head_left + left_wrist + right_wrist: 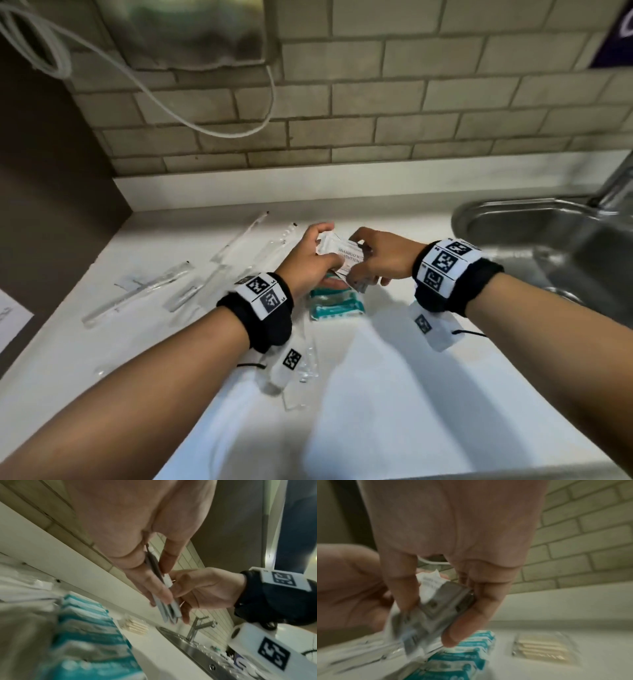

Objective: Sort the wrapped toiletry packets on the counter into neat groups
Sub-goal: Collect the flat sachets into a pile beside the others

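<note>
Above the counter, both hands hold one small stack of white shampoo sachets [346, 255]. My left hand [327, 255] grips its left side, thumb on top and fingers beneath. My right hand [359, 258] pinches its right side. The left wrist view shows the stack [169, 605] edge-on between my left hand's fingers [161, 595], with the right hand [197, 591] against it. In the right wrist view my right hand [433, 618] holds silvery-white sachets [440, 607]. Teal packets [337, 305] [96, 635] [462, 655] lie in a row on the counter under the hands.
Several long clear wrapped packets [137, 291] lie spread on the white counter [394, 394] to the left. A clear packet of beige sticks [542, 647] [135, 626] sits right of the teal ones. A steel sink [548, 246] with a tap [197, 626] is at the right. A tiled wall stands behind.
</note>
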Demonstrator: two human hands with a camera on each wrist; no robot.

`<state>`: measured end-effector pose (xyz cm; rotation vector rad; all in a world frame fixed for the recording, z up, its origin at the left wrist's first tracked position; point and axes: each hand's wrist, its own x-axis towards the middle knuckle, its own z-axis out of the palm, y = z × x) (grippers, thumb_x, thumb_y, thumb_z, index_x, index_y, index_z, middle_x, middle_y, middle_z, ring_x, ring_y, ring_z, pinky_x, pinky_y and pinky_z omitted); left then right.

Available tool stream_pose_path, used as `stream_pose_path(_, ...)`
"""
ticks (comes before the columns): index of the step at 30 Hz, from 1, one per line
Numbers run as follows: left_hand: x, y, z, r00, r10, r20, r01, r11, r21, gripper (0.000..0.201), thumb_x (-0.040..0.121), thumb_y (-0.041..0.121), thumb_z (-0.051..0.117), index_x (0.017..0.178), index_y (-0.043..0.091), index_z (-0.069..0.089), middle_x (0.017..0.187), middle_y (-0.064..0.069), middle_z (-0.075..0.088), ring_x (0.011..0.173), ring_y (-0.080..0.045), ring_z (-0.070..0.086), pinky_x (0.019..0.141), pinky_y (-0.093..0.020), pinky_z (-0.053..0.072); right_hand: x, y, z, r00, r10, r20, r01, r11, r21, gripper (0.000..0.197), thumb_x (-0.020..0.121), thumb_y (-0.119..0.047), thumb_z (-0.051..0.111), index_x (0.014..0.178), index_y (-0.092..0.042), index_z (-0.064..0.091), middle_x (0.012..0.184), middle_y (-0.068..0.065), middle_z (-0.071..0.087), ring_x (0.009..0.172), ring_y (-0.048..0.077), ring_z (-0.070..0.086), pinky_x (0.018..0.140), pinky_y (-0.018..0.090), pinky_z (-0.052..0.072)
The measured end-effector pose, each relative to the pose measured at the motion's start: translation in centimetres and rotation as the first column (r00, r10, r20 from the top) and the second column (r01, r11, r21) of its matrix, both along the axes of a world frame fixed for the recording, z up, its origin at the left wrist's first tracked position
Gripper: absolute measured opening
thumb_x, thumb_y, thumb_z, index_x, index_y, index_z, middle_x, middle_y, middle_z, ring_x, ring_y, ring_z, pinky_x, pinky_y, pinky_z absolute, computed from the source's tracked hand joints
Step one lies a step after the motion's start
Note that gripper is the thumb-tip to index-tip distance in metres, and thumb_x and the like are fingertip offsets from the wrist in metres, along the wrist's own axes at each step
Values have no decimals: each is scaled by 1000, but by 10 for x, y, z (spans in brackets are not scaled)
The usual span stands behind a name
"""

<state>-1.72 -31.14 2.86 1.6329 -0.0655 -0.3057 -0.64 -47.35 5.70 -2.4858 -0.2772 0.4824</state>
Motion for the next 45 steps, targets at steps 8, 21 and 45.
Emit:
stream_pose_path(8, -8, -53, -17, 981, -186, 55, 131, 842, 523, 21, 78, 14, 78, 95, 24, 71, 96, 2, 74, 84, -18, 72, 78, -30, 58, -13, -64, -19, 984, 163, 77, -127, 930, -344, 20, 82, -25, 68, 95, -17, 55, 86, 1, 59, 78, 22, 57, 58, 26, 42)
stream_pose_path(21, -26, -103, -42, 911, -413, -9, 150, 310, 939, 33, 86, 14, 54, 118, 17, 44, 111, -8, 55, 96, -29, 59, 79, -38, 50, -30, -85, -59, 941, 314, 128, -196, 812, -551, 27, 85, -36, 54, 108, -21, 53, 100, 2, 63, 87, 25, 62, 73, 33, 49)
stream_pose_path(45, -33, -117, -46, 917, -366, -155, 272, 294, 916, 37, 98, 21, 38, 133, 8, 35, 129, -14, 34, 110, -34, 52, 94, -44, 42, -31, -98, -80, 988, 156, 20, -141, 933, -331, 39, 87, -30, 60, 116, -8, 46, 112, 9, 53, 87, 23, 55, 80, 37, 49)
